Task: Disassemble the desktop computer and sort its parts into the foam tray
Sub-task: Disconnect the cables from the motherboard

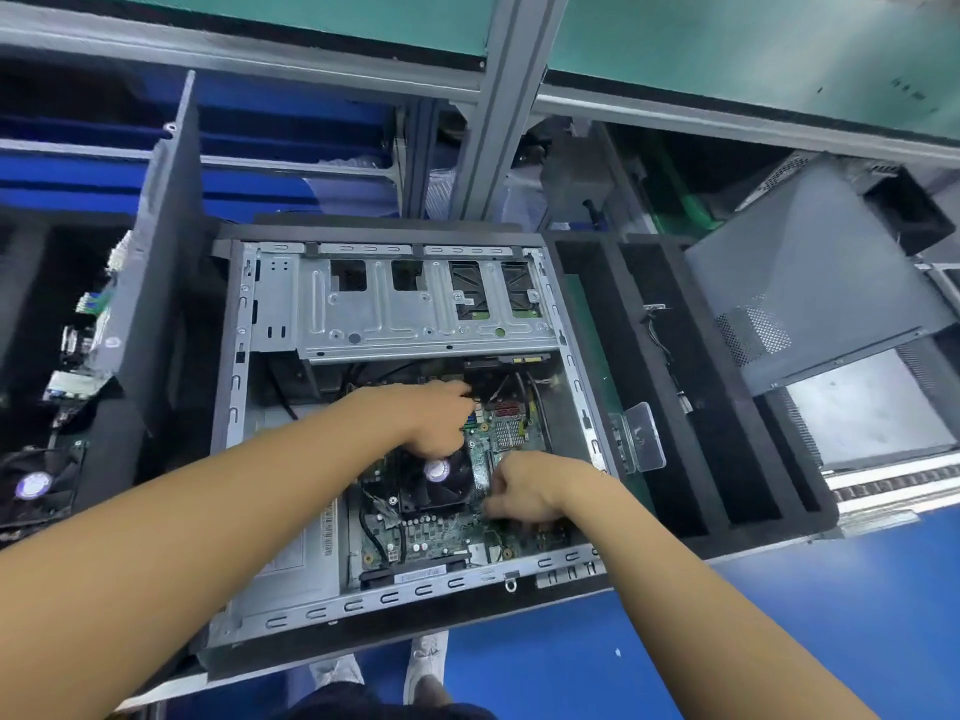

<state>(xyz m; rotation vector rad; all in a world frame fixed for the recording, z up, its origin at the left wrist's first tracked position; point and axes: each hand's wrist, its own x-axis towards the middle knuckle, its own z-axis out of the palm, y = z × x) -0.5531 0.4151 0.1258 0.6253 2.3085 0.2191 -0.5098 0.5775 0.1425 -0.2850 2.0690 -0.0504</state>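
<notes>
Head view: the case (426, 324) lies open, with the foam tray (610, 283) just beside it. The left hand (431, 418) and right hand (524, 491) curl down onto the motherboard (441, 537) by the fan (441, 485). What they grip, I cannot tell. A crooked tug might bend pins or snag cables.

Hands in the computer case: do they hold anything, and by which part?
It cannot be told. The left hand and right hand curl their fingers down onto the motherboard beside the fan, but each grip is hidden under the hand itself.
</notes>
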